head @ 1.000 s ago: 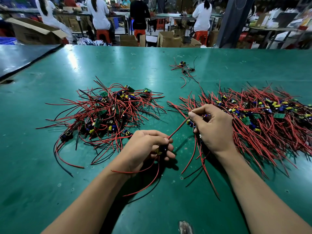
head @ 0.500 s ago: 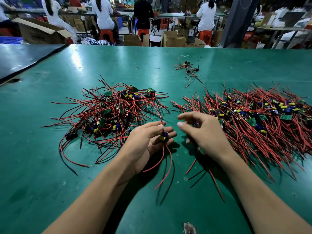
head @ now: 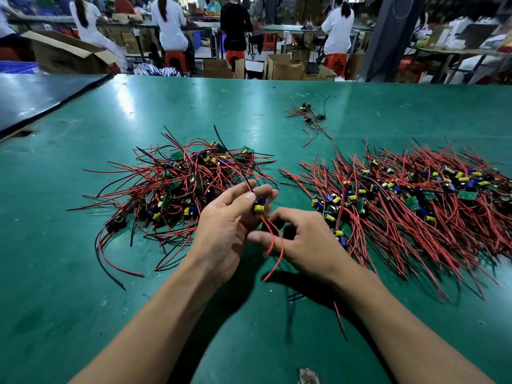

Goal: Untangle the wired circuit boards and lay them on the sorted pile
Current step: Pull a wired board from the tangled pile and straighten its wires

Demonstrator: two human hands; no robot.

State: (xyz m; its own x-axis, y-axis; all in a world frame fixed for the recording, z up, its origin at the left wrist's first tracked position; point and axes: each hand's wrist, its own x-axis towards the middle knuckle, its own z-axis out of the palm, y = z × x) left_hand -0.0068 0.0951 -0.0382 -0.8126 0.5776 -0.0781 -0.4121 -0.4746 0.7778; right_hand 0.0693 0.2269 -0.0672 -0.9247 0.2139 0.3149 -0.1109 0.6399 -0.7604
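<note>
My left hand [head: 227,228] pinches a small circuit board [head: 260,205] with yellow and blue capacitors between thumb and fingers, just in front of the tangled pile [head: 177,187] of red and black wired boards on the left. Two red wires [head: 274,245] hang down from the held board and cross my right hand [head: 302,239]. That hand sits right below the board, fingers loosely curled, thumb and forefinger apart around the wires. To the right spreads the sorted pile [head: 421,206], its red wires combed roughly one way.
The green table [head: 83,300] carries a small cluster of wired boards [head: 307,115] farther back and a rubber band [head: 225,113]. A darker table [head: 33,98] adjoins at the left. Beyond the far edge are cardboard boxes, red stools and seated people.
My right hand let go of the red wire it was pulling and came in under the board. My left hand lifted the board up toward the tangled pile.
</note>
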